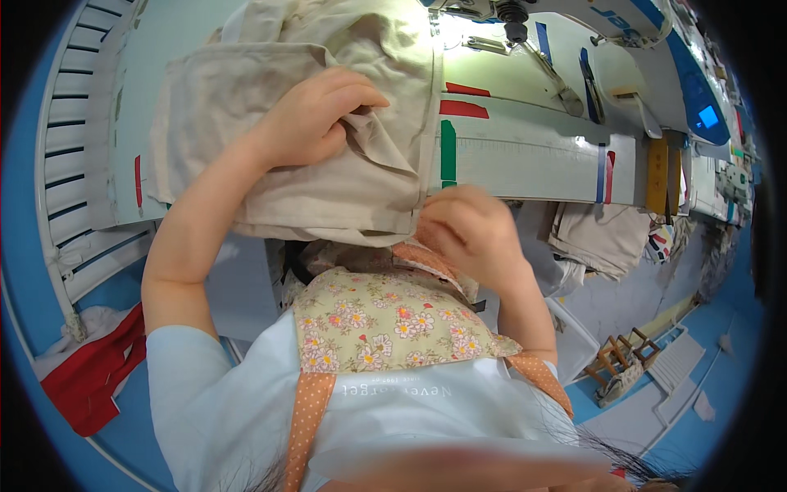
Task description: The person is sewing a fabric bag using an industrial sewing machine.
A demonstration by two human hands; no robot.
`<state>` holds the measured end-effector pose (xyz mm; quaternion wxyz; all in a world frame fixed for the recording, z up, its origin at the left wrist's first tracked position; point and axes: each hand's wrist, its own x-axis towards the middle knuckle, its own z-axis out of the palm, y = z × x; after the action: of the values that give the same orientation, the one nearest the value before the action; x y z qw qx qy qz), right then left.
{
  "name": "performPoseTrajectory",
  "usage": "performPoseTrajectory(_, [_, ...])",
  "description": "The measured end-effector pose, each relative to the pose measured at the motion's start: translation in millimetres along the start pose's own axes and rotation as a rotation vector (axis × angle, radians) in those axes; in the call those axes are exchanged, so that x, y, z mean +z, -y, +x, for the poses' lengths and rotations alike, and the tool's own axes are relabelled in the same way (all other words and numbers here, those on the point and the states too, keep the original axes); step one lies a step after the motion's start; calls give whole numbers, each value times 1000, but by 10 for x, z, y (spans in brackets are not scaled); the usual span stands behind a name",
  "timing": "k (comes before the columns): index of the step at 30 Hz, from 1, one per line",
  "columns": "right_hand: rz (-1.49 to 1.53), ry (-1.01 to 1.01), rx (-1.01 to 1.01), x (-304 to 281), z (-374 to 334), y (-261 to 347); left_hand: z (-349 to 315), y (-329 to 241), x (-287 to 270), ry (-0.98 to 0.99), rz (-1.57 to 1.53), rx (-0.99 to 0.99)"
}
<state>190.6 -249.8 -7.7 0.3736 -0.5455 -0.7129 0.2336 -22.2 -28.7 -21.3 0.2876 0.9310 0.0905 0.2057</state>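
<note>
A pale sewing table (525, 172) is before me, strongly lit at the top, near the sewing machine (566, 10). With my left hand (307, 119) I grasp the beige cloth (328, 193): the thumb and the fingers are closed on a raised fold of it. My right hand (475, 230) is beside the lower right corner of this cloth, with bent fingers, a little blurred; I cannot tell if it grips the edge or only touches it. The cloth lies in wrinkled layers on the table, and its lower edge comes over the table's front edge, toward my flowered apron (385, 320). Just to the right of the cloth there are a green tape strip (448, 153) and a red tape strip (464, 108). Farther out, a white slatted rack (65, 180) stands at the left, a red cloth (90, 381) below it, and more beige fabric (602, 238) is at the right, under the table's level.
</note>
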Motion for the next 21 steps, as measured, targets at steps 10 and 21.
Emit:
performPoseTrajectory(10, [187, -139, 21, 347, 380, 101, 205, -49, -267, 18, -58, -220])
performPoseTrajectory(21, [129, -253, 380, 505, 109, 226, 832, 191, -21, 186, 173, -188])
